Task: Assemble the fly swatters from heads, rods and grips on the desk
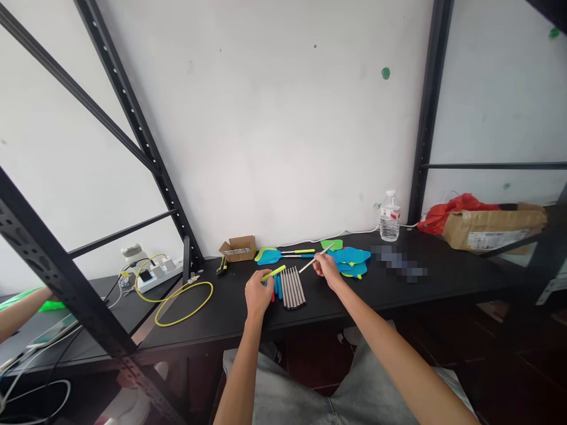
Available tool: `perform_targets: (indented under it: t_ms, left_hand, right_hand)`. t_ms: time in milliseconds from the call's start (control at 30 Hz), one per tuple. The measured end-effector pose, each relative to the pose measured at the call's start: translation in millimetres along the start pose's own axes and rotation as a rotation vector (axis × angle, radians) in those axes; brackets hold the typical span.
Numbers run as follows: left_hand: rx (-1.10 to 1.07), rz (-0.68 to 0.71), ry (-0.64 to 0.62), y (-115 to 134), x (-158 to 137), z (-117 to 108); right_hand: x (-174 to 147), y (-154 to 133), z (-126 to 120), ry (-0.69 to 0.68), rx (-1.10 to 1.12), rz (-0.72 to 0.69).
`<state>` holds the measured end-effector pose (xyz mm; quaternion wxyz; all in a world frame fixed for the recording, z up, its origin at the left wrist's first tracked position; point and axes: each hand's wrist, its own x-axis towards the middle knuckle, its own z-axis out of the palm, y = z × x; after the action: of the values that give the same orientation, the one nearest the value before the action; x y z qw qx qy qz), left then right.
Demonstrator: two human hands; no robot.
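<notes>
My left hand is closed around a yellow-green handle, which points up to the right. In my right hand is a thin silver metal rod, held at a slant with its lower end toward the left. Between my hands several silver rods lie side by side on the black table. Blue handles rest just left of them, and something red shows partly beside my left hand. Behind, two assembled fly swatters lie flat. Blue and green swatter heads are piled right of my right hand.
A small open cardboard box stands near the wall. Left are a looped yellow cable and a power strip. A water bottle and a larger carton are on the right. Another person's arm reaches in at far left.
</notes>
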<state>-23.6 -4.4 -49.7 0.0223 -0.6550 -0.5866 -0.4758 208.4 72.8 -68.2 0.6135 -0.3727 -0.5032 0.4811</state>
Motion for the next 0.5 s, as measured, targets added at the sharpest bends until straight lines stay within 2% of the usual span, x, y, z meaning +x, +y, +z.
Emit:
perform_targets:
  t_ms: [500]
  left_hand:
    - [-0.046, -0.001, -0.006, -5.2, 1.9, 2.2]
  right_hand:
    - [2.5, -2.7, -3.9, -0.027, 0.189, 0.056]
